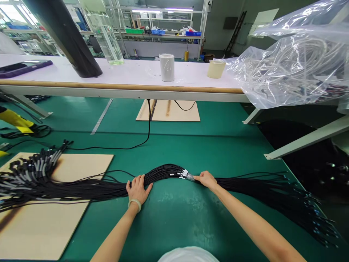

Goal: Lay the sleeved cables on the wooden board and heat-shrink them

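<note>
A thick bundle of black cables [163, 174] arcs across the green mat [169, 222], with small white labels and a silver band [190, 177] near its middle. My left hand [138, 190] lies flat on the bundle with its fingers spread, a pale bangle on the wrist. My right hand [206, 179] rests against the bundle just right of the silver band, and I cannot tell whether it grips. To the left, grey-sleeved connectors [35, 163] fan out over a cardboard sheet [40, 229]. Loose cable ends [308, 207] spread towards the lower right.
A white-topped bench [131, 74] with a wooden edge runs behind the mat, bearing tape rolls [167, 67] and a black tube [65, 40]. A clear plastic bag of coiled cable [289, 65] hangs over its right end. A black cord [148, 123] trails across the mat.
</note>
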The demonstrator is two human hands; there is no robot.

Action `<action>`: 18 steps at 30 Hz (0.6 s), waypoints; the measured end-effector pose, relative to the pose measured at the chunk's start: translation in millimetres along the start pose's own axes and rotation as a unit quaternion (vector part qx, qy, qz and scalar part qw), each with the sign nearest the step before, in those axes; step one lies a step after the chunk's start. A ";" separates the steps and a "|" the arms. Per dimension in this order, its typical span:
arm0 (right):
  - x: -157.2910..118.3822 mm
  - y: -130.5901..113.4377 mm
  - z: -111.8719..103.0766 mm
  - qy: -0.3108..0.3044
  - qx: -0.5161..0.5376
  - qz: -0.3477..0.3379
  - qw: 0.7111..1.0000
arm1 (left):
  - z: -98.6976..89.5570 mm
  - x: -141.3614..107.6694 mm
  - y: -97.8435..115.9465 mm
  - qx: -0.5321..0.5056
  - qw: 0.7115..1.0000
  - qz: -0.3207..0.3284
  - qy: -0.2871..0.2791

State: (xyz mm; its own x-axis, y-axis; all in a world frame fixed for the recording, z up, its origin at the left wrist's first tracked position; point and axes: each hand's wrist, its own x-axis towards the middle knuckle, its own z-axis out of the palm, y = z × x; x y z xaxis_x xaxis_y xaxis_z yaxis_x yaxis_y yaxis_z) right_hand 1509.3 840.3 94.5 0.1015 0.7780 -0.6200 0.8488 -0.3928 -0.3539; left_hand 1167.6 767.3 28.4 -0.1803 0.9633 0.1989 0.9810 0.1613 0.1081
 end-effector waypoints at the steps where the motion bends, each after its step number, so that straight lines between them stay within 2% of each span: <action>1: 0.1 -0.7 0.9 0.005 0.001 0.004 1.000 | -0.1 0.0 0.3 0.000 1.000 -0.001 0.001; 7: 3.5 2.7 5.3 0.022 0.014 0.006 1.000 | 1.4 -0.8 -0.9 -0.001 1.000 0.000 0.002; 14: 0.7 15.0 0.5 0.016 0.017 -0.031 0.999 | 2.6 -0.8 -3.1 -0.012 1.000 0.006 -0.001; 18: -3.2 14.2 -1.8 0.007 0.013 -0.038 0.999 | 4.7 -1.6 -4.1 -0.011 1.000 0.007 0.004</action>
State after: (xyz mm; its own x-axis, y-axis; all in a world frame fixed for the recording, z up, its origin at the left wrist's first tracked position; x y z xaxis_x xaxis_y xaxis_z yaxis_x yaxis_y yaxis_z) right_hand 1522.0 833.1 92.7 0.0454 0.8125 -0.5812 0.8402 -0.3458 -0.4177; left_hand 1164.2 766.1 23.1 -0.1672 0.9638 0.2075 0.9816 0.1431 0.1264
